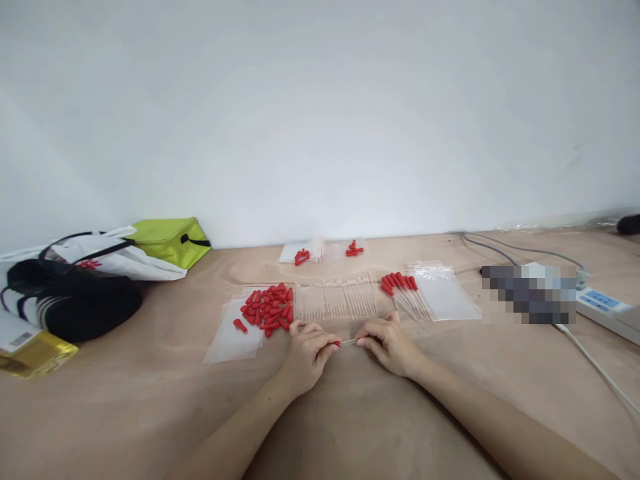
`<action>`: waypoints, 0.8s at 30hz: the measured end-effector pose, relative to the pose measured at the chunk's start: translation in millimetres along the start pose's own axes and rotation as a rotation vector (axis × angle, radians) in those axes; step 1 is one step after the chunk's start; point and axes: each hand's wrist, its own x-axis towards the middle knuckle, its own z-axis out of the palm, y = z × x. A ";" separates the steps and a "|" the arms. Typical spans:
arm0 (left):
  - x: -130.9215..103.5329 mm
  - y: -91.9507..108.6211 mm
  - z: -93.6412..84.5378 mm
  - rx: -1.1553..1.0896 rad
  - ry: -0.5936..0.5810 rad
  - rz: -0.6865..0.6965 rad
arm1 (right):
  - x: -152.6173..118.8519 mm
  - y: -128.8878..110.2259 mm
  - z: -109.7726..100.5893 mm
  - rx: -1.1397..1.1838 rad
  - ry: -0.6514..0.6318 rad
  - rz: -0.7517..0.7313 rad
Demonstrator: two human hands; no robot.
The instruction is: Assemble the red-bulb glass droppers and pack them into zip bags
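My left hand pinches a red rubber dropper bulb, mostly hidden by the fingers. From it a thin clear dropper tube runs across to my right hand, whose thumb and fingers are closed on its other end. Just beyond my hands, several loose clear tubes lie side by side in a row. A heap of red bulbs rests on clear plastic bags to the left. Several droppers with red bulbs on their ends lie fanned out to the right.
More zip bags lie right of the fanned droppers. Small bags with red bulbs sit near the wall. Bags, a black cap-like item and a green bag stand at left. A power strip and cables lie at right.
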 end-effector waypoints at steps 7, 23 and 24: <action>-1.0 -1.2 2.2 0.023 0.001 0.016 | -2.7 -6.3 -1.6 -0.120 0.033 -0.007; -4.6 -0.8 1.4 0.022 -0.030 0.082 | -5.5 -17.8 4.4 -0.116 0.028 -0.007; -4.7 -0.9 1.5 0.022 -0.031 0.092 | -5.7 -18.3 5.4 -0.117 0.027 0.000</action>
